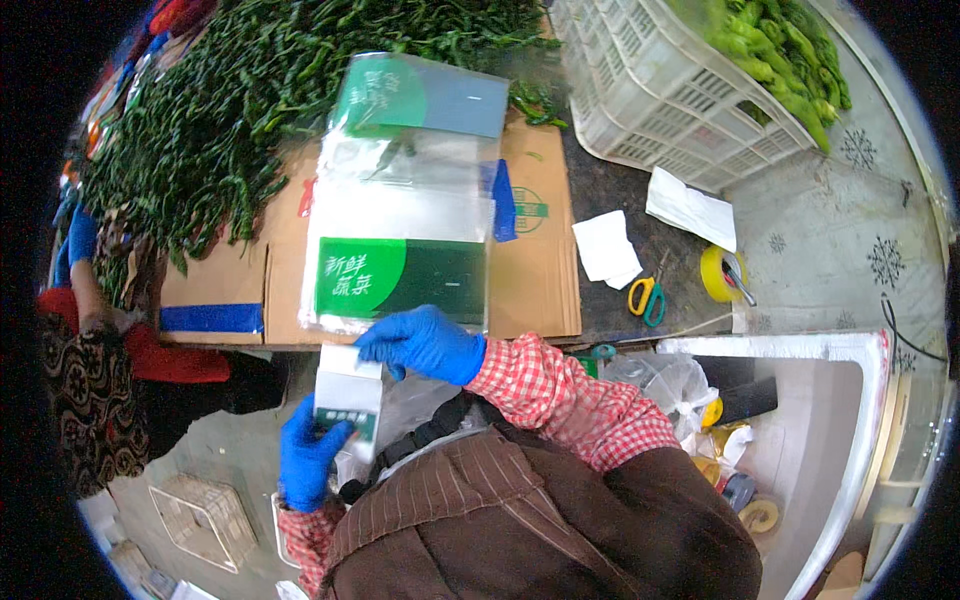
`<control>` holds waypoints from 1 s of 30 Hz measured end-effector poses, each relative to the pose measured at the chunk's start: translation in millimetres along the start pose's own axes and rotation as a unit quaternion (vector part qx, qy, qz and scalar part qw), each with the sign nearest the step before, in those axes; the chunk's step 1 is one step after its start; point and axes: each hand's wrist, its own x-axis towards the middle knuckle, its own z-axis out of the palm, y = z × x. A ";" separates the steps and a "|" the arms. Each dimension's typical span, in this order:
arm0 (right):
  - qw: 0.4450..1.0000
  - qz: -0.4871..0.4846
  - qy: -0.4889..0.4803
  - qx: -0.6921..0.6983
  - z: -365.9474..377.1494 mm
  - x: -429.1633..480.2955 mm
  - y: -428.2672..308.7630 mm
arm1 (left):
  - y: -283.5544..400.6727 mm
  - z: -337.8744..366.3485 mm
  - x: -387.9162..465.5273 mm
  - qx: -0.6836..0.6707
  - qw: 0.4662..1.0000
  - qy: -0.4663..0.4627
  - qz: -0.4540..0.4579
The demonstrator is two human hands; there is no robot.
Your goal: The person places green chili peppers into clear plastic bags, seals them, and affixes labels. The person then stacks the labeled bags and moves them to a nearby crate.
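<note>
My left hand (309, 456), in a blue glove, holds the lower part of a strip of white and green labels (346, 394) just off the table's front edge. At the strip's upper end, the blue-gloved fingers of my right hand (429, 346) pinch a white label. Beyond my hands lies a stack of clear plastic packing bags (401, 281) with green printed panels that bear writing. They rest on flattened cardboard (532, 300). Some of my left fingertips are hidden behind the strip.
Thin green peppers (300, 82) are heaped behind the bags. A white plastic crate (637, 90) holds larger light-green peppers (772, 52). Scissors (646, 296), yellow tape (721, 274) and white papers (606, 247) lie right. At left is another person's gloved hand (82, 232).
</note>
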 end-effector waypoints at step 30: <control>0.977 0.025 0.210 -0.007 -22.5 -47.0 -8.4 | 7.7 48.3 49.6 0.027 0.991 -0.114 -0.066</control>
